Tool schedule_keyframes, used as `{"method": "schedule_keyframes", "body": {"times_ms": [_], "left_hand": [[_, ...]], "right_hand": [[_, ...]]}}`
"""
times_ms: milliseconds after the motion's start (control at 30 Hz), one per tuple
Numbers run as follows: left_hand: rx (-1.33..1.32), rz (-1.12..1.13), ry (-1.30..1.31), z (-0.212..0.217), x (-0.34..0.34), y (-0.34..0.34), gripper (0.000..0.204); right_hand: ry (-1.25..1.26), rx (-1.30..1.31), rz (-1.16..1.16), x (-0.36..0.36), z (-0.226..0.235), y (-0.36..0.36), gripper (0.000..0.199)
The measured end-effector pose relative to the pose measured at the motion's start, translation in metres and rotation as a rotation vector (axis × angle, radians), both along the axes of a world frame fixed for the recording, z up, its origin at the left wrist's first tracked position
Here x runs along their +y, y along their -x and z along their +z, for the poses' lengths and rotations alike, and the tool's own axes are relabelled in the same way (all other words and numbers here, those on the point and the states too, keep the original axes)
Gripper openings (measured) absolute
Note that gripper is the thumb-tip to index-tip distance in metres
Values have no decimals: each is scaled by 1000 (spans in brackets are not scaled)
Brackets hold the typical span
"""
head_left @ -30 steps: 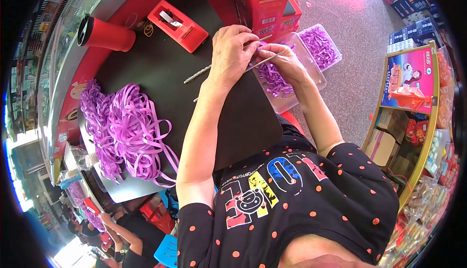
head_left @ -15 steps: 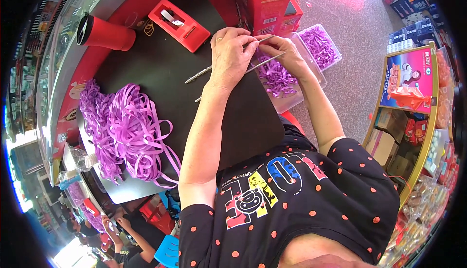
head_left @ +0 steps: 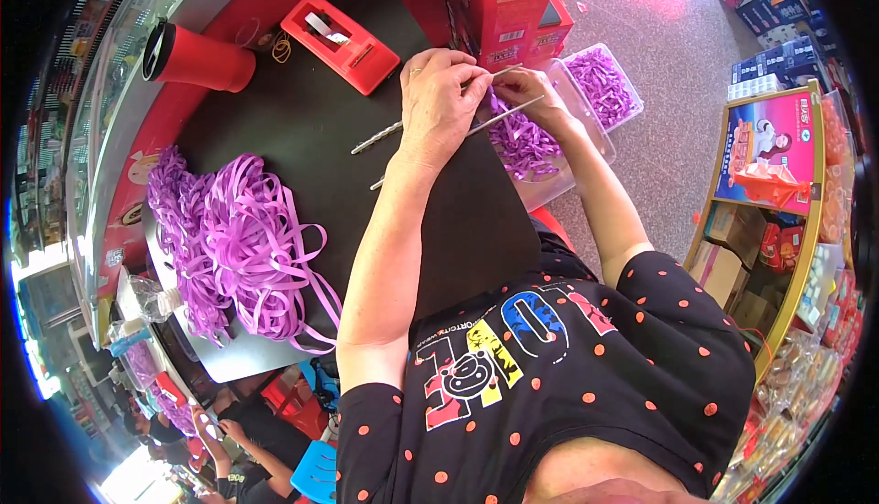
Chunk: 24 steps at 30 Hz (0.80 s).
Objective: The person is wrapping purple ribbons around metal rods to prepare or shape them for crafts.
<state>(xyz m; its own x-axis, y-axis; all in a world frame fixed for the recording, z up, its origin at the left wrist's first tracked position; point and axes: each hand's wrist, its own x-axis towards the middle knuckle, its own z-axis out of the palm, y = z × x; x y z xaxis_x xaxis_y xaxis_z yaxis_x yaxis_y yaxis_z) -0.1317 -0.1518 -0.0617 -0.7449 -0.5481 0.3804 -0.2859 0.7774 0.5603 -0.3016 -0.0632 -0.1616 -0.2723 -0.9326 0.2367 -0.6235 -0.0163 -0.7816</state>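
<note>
My left hand (head_left: 438, 106) is closed, fingers pinched together, above the far right part of the black table (head_left: 385, 238). Two thin rods pass beneath it: a silver-grey rod with a twisted end (head_left: 376, 140) and a second, straighter rod (head_left: 506, 114). Close beside it, my right hand (head_left: 538, 99) also has its fingers pinched at the far tips of the rods; what lies between those fingertips is too small to make out. Below the right hand, purple ribbon pieces (head_left: 524, 147) fill a clear plastic tub. A large bundle of purple ribbon (head_left: 252, 238) lies on the left of the table.
A red tape dispenser (head_left: 339, 43) sits at the far edge, with a red tumbler (head_left: 203, 58) to its left. Tall red boxes (head_left: 508, 10) stand beyond my hands. Another tub of purple pieces (head_left: 604, 87) lies right. At lower left, another person's arms (head_left: 243, 444) show.
The right hand's fingers have shifted slightly at the rod tips. My left hand stays closed in nearly the same place; the view has moved a little.
</note>
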Motion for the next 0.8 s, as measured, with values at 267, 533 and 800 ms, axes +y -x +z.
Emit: {"method": "schedule_keyframes", "body": {"times_ms": [267, 533, 800], "left_hand": [[58, -3, 6, -2, 0, 2, 14], [45, 5, -6, -2, -1, 2, 15], [-12, -7, 2, -2, -2, 1, 18]], "right_hand": [[-182, -350, -113, 20, -108, 18, 20], [-175, -433, -151, 41, -161, -8, 21], [-242, -1098, -289, 47, -162, -46, 28]]}}
